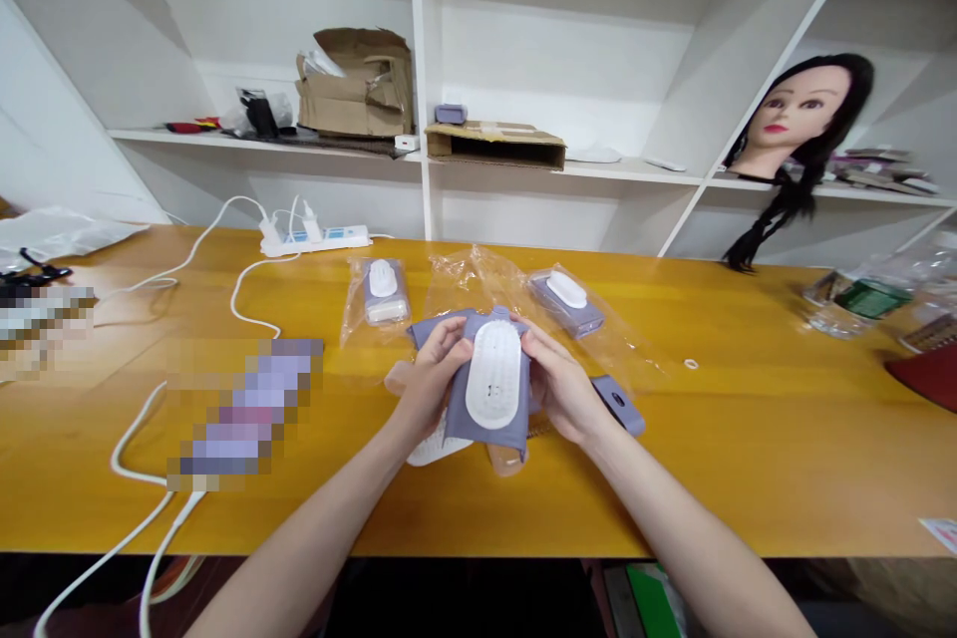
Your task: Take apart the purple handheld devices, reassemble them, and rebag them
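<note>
My left hand point(440, 369) and my right hand point(560, 381) grip the two sides of a purple-grey, flat-looking piece point(460, 431) above the table. A white oval plate point(494, 376) with small dark marks lies on its front, facing me. Beneath it, partly hidden, are another white piece point(430, 451) and a translucent peach-coloured piece point(508, 462). By my right wrist lies a small purple-grey part point(619, 405) with a dark oval slot. Two similar purple-grey packs with white ovals rest beyond my hands, one left point(385, 291) and one right point(568, 302), with clear plastic around them.
To the left are a pixelated phone-like object point(250, 409), white cables point(124, 444) and a power strip point(329, 239). Behind stand white shelves with cardboard boxes point(359, 85) and a mannequin head point(799, 115). Plastic bottles point(859, 294) and a small ring point(691, 364) are rightward.
</note>
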`<action>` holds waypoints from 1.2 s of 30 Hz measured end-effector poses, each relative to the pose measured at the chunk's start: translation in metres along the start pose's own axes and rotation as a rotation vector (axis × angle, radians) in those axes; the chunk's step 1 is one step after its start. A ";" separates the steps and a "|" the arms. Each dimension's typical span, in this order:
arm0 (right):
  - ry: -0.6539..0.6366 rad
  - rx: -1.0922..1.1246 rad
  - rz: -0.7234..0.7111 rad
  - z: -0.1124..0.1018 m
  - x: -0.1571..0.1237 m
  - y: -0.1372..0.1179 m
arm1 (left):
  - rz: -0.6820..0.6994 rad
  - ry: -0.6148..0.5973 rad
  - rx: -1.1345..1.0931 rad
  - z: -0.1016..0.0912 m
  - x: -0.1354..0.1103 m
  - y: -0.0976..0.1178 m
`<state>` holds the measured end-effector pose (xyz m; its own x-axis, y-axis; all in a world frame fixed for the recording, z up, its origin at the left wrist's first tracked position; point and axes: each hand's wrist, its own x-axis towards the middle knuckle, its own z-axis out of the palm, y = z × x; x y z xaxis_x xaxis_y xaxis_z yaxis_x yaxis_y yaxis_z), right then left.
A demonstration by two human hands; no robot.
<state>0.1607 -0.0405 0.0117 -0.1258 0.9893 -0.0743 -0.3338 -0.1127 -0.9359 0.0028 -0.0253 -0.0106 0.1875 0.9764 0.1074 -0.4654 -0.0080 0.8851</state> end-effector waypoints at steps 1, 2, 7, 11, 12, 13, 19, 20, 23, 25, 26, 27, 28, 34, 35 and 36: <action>0.013 0.047 -0.018 -0.001 0.001 -0.002 | 0.002 -0.052 -0.050 -0.001 -0.001 0.001; 0.036 0.098 -0.037 -0.003 0.002 -0.005 | 0.013 -0.112 -0.103 -0.002 -0.002 0.003; 0.152 0.313 -0.031 -0.014 0.011 -0.016 | 0.165 -0.313 -0.055 -0.002 -0.009 -0.002; 0.149 0.359 0.014 -0.013 0.013 -0.007 | 0.173 -0.255 0.053 0.007 -0.009 -0.023; 0.139 0.350 0.009 -0.011 0.012 -0.003 | 0.195 -0.175 0.038 0.008 -0.007 -0.027; 0.124 0.332 0.000 -0.008 0.010 0.000 | 0.223 -0.073 0.026 0.008 -0.005 -0.030; 0.019 0.121 -0.024 -0.003 0.001 0.000 | 0.188 0.164 -0.060 0.001 0.001 -0.021; -0.001 0.070 -0.031 -0.005 0.001 -0.003 | 0.155 0.157 -0.079 0.001 0.001 -0.017; -0.063 -0.166 -0.105 -0.015 0.003 -0.009 | 0.080 0.089 -0.109 0.001 0.000 -0.008; -0.075 -0.340 -0.203 -0.021 0.006 -0.011 | 0.045 0.040 -0.110 0.002 -0.001 -0.005; -0.073 -0.416 -0.250 -0.024 0.007 -0.012 | 0.036 0.026 -0.109 0.001 -0.001 -0.004; -0.073 -0.481 -0.284 -0.026 0.007 -0.014 | 0.028 0.015 -0.108 0.001 -0.001 -0.004; -0.081 -0.538 -0.300 -0.027 0.007 -0.015 | 0.020 0.006 -0.108 0.000 -0.001 -0.004; -0.181 -0.831 -0.428 -0.036 0.001 -0.028 | -0.115 0.017 -0.153 -0.004 -0.001 -0.006; -0.224 -0.880 -0.462 -0.036 0.000 -0.030 | -0.127 0.025 -0.161 -0.004 -0.001 -0.006; -0.264 -0.926 -0.484 -0.037 0.000 -0.031 | -0.132 0.025 -0.165 -0.004 -0.002 -0.005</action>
<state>0.2058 -0.0341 0.0280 -0.4051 0.8459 0.3469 0.4207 0.5094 -0.7507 0.0014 -0.0259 -0.0171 0.2362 0.9715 -0.0176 -0.5742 0.1542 0.8041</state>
